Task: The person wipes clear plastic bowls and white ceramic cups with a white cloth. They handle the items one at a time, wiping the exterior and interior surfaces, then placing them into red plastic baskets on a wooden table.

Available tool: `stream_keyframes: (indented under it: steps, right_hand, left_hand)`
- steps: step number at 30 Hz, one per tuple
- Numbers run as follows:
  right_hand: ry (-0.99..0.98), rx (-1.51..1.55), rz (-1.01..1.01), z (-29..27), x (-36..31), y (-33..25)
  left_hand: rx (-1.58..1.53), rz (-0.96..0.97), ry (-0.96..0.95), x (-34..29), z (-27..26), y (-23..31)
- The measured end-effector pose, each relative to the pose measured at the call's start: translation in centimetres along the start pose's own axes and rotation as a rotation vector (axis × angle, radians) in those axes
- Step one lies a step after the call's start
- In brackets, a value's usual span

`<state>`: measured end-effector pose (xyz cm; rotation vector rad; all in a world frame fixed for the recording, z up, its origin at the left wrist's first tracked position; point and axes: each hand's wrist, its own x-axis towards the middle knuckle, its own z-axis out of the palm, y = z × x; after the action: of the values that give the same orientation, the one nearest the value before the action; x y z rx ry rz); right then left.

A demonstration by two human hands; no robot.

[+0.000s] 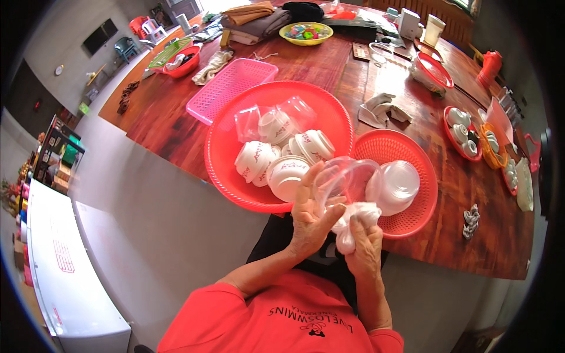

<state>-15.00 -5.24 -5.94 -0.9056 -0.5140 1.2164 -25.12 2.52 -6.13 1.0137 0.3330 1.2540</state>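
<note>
My left hand (312,217) grips a clear plastic bowl (351,176), its fingers along the outside and thumb toward the rim. A bunched white cloth (347,238) is in my right hand (364,242), pressed up to the near side of that bowl. Just beyond my left hand, a big red basin (226,138) holds several white bowls with red print (287,176) and a few clear plastic containers (297,112). To the right stands a red perforated basket (426,176), where translucent bowls (395,187) sit upside down, apparently stacked.
Beyond the basin lies a pink perforated basket (235,85) on the wooden table (159,132). A grey-white cloth (384,110) lies behind the red basket. Farther off are a yellow bowl (306,40), folded cloths (253,23) and, at right, a red tray of cups (462,132).
</note>
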Motion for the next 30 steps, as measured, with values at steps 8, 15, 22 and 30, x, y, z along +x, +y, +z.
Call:
stream_keyframes:
  steps: [8,15,22,30]
  right_hand:
    - [-0.099,-0.062,0.159,-1.0,-0.5,-1.6]
    - [-0.252,-0.114,0.29,-0.6,-0.6,-0.2]
    - [-0.311,-0.251,0.276,-2.6,-1.6,0.7]
    - [-0.314,-0.139,0.289,-2.6,-2.1,1.0]
  left_hand:
    - [0.072,-0.003,-0.443,1.4,-2.7,3.4]
    - [0.116,-0.097,-0.503,0.6,-3.7,5.0]
    - [0.456,0.036,0.194,3.7,-9.5,9.3]
    - [1.203,0.19,0.424,9.7,-18.0,10.3]
